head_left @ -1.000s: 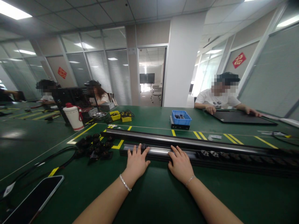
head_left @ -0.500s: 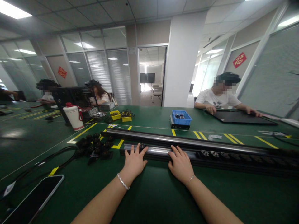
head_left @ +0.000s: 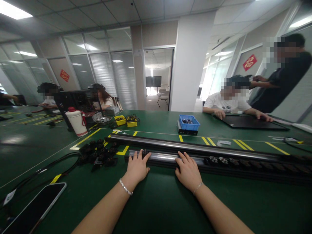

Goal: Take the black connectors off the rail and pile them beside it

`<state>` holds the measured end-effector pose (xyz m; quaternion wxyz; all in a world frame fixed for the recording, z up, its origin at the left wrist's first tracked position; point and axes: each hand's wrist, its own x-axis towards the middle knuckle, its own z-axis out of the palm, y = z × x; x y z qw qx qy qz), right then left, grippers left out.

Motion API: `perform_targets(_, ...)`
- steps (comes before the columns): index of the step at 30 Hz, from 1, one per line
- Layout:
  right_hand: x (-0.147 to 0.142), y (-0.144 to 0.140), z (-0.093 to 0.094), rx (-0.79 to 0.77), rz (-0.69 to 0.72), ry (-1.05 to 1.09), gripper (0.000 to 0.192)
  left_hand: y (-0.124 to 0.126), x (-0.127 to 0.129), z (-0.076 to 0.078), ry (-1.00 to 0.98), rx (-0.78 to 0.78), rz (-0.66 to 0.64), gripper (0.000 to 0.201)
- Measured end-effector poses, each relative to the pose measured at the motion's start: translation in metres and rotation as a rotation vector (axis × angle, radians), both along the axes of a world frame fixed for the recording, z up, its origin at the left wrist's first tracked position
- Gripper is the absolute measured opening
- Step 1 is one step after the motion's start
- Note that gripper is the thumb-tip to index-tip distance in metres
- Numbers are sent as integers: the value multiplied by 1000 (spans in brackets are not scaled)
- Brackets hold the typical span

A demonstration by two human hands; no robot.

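Observation:
My left hand lies with fingers spread over the left end of a long dark rail with a shiny channel. A small black part shows just beyond its fingertips; whether they touch it I cannot tell. Farther right, my right hand rests flat with its fingers on the same rail, holding nothing. A row of black parts sits along the rail to the right of that hand. Behind it runs a second long rail, parallel to the first.
A heap of black parts lies left of the rails, near a black cable and a phone. Beyond stand a white cup, yellow trays and a blue basket. A person sits across, another stands behind.
My left hand has slid slightly left along the rail, and the small black part near its fingers has shifted left too. My right hand stays put. A standing person has appeared at the right.

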<state>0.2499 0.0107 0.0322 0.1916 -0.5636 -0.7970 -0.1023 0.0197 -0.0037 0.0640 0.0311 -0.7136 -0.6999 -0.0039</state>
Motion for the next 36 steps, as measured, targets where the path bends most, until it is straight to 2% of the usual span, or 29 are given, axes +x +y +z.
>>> perform_targets(5, 0, 0, 0, 5, -1, 0, 34, -1, 0, 3, 4, -30, -8, 71)
perform_targets(14, 1, 0, -1, -2, -2, 5, 33, 1, -4, 14, 2, -150, 59, 72)
perform_targets(26, 1, 0, -1, -3, 1, 7, 32, 5, -10, 12, 3, -192, 86, 74)
perform_targets(36, 1, 1, -1, 4, 3, 5, 33, 6, -14, 16, 25, -253, 111, 76)
